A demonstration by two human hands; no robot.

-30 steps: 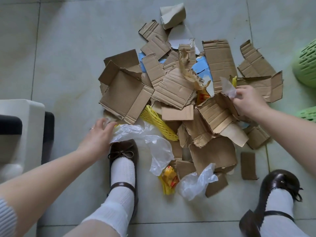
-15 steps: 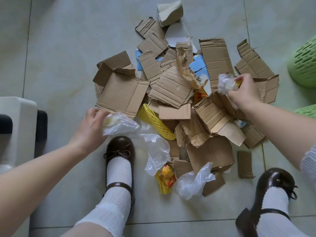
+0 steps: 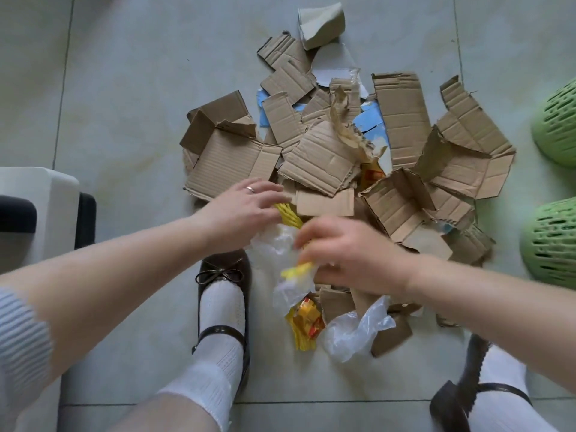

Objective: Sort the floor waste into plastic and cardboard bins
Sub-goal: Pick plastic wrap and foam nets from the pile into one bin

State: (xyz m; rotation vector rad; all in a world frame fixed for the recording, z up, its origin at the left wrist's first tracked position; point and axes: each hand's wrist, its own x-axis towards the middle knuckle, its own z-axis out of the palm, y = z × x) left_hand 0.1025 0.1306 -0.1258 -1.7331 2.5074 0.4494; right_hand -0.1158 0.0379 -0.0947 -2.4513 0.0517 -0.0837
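Brown cardboard pieces (image 3: pixel 321 157), green perforated bins (image 3: pixel 553 244), yellow netting (image 3: pixel 288 213)

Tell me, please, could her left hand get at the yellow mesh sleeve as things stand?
Probably yes: the left hand is already over the yellow mesh sleeve, fingers spread at its near end. Cardboard pieces overlap its far part, and the right hand holding clear plastic crowds alongside.

Pale tiled floor (image 3: pixel 131 98) with grout lines, white and black unit (image 3: pixel 37 213) stood at left edge, brown bow shoes (image 3: pixel 223 272) and white ribbed socks (image 3: pixel 218 307) were worn
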